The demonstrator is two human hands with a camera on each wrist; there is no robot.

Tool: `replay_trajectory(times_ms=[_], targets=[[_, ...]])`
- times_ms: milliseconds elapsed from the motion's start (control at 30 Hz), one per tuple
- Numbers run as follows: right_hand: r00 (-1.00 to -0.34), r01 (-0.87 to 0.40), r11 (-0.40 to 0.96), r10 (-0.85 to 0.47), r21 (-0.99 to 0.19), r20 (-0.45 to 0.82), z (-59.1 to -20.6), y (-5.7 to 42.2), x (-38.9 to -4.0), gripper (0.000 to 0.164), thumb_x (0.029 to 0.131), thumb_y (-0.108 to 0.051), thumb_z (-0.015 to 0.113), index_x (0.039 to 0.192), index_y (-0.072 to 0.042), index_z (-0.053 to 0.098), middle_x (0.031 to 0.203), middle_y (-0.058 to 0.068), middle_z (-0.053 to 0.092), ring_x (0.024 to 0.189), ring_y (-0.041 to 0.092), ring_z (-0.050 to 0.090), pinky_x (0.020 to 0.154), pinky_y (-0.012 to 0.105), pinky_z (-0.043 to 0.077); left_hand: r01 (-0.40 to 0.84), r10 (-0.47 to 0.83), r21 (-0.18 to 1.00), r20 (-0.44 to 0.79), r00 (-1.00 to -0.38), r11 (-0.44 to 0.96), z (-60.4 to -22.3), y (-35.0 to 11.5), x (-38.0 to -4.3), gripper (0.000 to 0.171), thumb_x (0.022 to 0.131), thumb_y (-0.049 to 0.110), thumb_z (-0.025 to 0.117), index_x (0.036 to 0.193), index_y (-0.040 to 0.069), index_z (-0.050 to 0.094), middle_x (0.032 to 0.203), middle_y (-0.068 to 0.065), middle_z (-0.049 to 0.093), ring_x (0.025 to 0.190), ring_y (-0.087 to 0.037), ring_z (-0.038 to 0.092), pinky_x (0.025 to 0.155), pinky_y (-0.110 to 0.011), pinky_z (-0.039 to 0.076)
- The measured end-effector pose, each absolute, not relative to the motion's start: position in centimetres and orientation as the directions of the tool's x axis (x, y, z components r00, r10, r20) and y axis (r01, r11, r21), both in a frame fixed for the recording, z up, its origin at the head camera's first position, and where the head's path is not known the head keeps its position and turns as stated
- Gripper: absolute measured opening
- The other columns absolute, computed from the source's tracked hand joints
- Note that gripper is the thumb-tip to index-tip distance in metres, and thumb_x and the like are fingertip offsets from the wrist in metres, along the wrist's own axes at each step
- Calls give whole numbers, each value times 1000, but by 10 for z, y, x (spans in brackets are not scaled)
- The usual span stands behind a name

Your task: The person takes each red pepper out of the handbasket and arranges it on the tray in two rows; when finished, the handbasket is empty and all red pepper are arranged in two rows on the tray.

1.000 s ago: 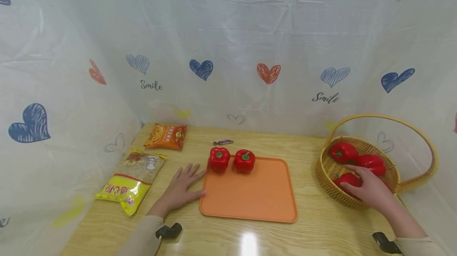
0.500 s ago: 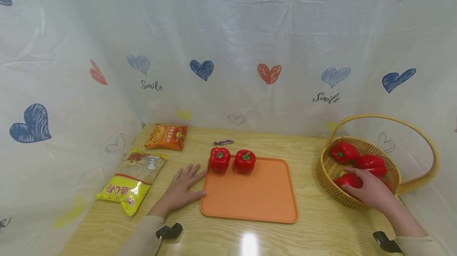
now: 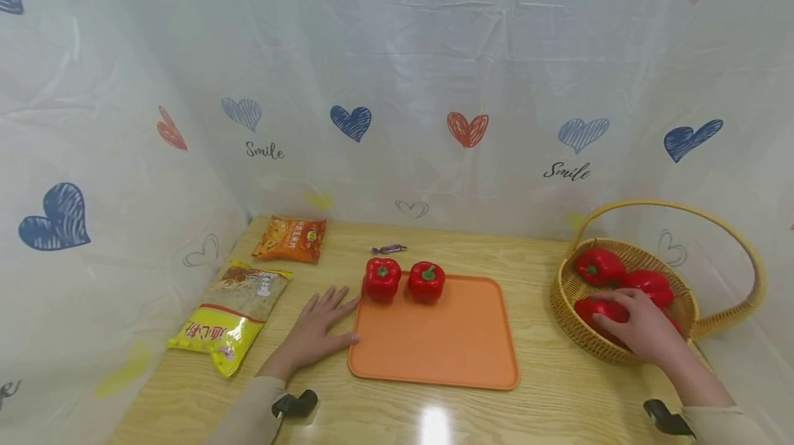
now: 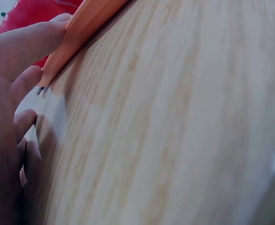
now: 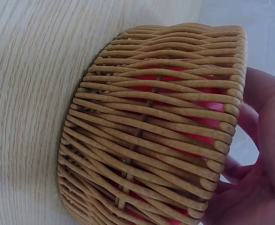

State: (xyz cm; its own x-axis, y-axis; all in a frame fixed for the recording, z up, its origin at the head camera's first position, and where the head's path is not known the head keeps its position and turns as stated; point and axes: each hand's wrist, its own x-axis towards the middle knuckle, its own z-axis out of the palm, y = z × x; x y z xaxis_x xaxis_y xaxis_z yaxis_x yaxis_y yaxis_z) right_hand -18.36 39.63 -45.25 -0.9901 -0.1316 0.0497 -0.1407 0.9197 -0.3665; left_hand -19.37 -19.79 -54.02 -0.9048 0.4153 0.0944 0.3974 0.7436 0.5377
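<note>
My left hand [image 3: 319, 328] lies spread on the table at the left of the orange tray [image 3: 434, 348]. Its thumb and forefinger touch the tray's edge, also seen in the left wrist view. Two red bell peppers, a left one [image 3: 382, 280] and a right one [image 3: 426, 282], stand upright along the tray's far edge. On the right, my right hand [image 3: 642, 328] reaches into the wicker basket [image 3: 567, 314] and holds a red bell pepper [image 3: 589, 308] between thumb and fingers. In the right wrist view, the basket's woven wall [image 5: 147, 122] hides most of that grip.
More red peppers, one at the back [image 3: 599, 266] and one on the right [image 3: 648, 285], lie in the basket beneath its tall handle [image 3: 670, 204]. An orange snack bag [image 3: 290, 239], a yellow food bag [image 3: 232, 314] and a small purple-wrapped candy [image 3: 389, 249] lie on the table.
The bell pepper at my right hand has turned and shifted slightly left inside the basket, with the fingers moving on it. My left hand and the tray stay put.
</note>
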Motion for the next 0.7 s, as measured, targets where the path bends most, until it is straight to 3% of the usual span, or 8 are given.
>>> replay_trajectory(times_ms=[700], targets=[[-993, -86, 917, -49, -390, 106, -456, 392, -184, 45, 92, -35, 76, 123, -3, 65, 125, 38, 42, 107, 57, 50, 84, 75, 44, 391, 412, 547, 89, -907, 741, -538, -198, -193, 77, 91, 59, 66, 155, 22, 45, 165, -12, 30, 155, -38, 12, 124, -58, 1]])
